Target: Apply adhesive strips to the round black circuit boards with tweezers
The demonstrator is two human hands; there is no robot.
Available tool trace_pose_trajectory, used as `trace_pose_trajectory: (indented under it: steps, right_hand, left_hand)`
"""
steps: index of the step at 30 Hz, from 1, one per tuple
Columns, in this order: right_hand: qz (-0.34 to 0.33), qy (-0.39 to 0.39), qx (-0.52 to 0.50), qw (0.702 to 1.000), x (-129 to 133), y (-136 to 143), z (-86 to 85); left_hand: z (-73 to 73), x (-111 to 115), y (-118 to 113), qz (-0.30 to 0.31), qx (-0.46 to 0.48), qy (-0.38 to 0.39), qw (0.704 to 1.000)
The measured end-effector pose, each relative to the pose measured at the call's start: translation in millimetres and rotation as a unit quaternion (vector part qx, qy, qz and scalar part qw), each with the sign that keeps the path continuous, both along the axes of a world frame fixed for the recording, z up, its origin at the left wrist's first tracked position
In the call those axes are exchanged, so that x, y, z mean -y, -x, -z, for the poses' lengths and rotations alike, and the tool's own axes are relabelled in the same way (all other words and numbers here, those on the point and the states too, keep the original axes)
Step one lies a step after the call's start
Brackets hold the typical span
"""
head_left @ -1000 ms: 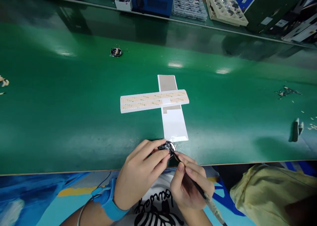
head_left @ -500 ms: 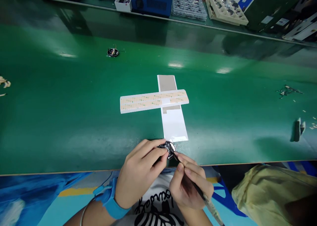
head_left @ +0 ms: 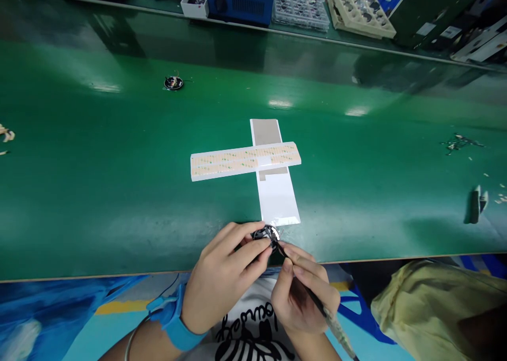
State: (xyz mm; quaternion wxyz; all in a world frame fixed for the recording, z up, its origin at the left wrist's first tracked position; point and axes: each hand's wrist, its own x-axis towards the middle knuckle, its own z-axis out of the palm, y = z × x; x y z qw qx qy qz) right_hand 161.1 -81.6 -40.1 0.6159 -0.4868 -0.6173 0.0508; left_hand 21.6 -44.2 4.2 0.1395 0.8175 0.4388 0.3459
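Note:
At the near edge of the table, my left hand [head_left: 232, 274] grips a small round black electronic part [head_left: 268, 234] by its rim, with the thumb and fingers around its left side. Shiny pieces show on its upper face. My right hand [head_left: 304, 287] is closed like a pen grip around a slim black tool [head_left: 317, 301] with a greyish rear end. Its tip meets the right side of the round part; the exact contact is too small to make out. Just beyond the hands lies a white card [head_left: 279, 200], crossed by a strip of small adhesive pieces [head_left: 225, 164].
Another round black part [head_left: 173, 83] with wires lies farther back on the green table [head_left: 119, 202]. Black wire bits [head_left: 459, 142] and a dark clip-like tool [head_left: 478, 205] are at the right. A shelf holds a blue box [head_left: 241, 2] and trays [head_left: 301, 5]. Yellow cloth [head_left: 428, 303] hangs at right.
The round part turns or tilts slightly between my left fingers, which shift a little over it. The tool tip stays at its right side. The rear round part appears slightly farther left.

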Motion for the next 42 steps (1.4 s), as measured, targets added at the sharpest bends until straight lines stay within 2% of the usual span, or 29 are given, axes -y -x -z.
trace_pose_trajectory:
  steps: [4, 8, 15, 19, 22, 26, 31, 36, 42]
  right_hand:
    - [-0.013, -0.006, -0.001, 1.000, 2, -1, 5.4]
    - [-0.011, -0.014, 0.003, 1.000, 3, -2, 6.8]
    - [-0.001, 0.005, 0.017, 1.000, 2, -4, 3.7]
    - [-0.009, 0.016, -0.019, 1.000, 0, -4, -2.9]
    - [0.003, 0.013, -0.050, 0.999, -1, -3, -7.3]
    - [0.025, 0.024, -0.035, 0.999, -1, -2, -8.4]
    - [0.016, 0.026, -0.034, 0.999, -2, -2, -7.1]
    - [0.005, 0.041, -0.060, 0.997, 0, -3, -4.3]
    - [0.026, 0.035, -0.041, 0.998, 0, -5, -1.2]
  left_hand:
    - [-0.6, 0, 0, 0.011, -0.013, -0.004, 1.000]
    - [-3.6, -1, 0, 0.040, -0.076, -0.058, 0.995]
    - [-11.3, -4, 5, 0.060, -0.157, -0.070, 0.983]
    - [-11.2, -6, 8, 0.071, -0.192, -0.096, 0.974]
    - [-11.0, -8, 7, 0.072, -0.193, -0.098, 0.974]
    - [-8.4, -9, 6, 0.061, -0.161, -0.081, 0.982]
    - [-0.4, -7, 6, 0.054, -0.113, -0.072, 0.990]
    - [3.2, -7, 9, 0.060, -0.106, -0.077, 0.990]
    - [2.8, -7, 8, 0.054, -0.107, -0.082, 0.989]
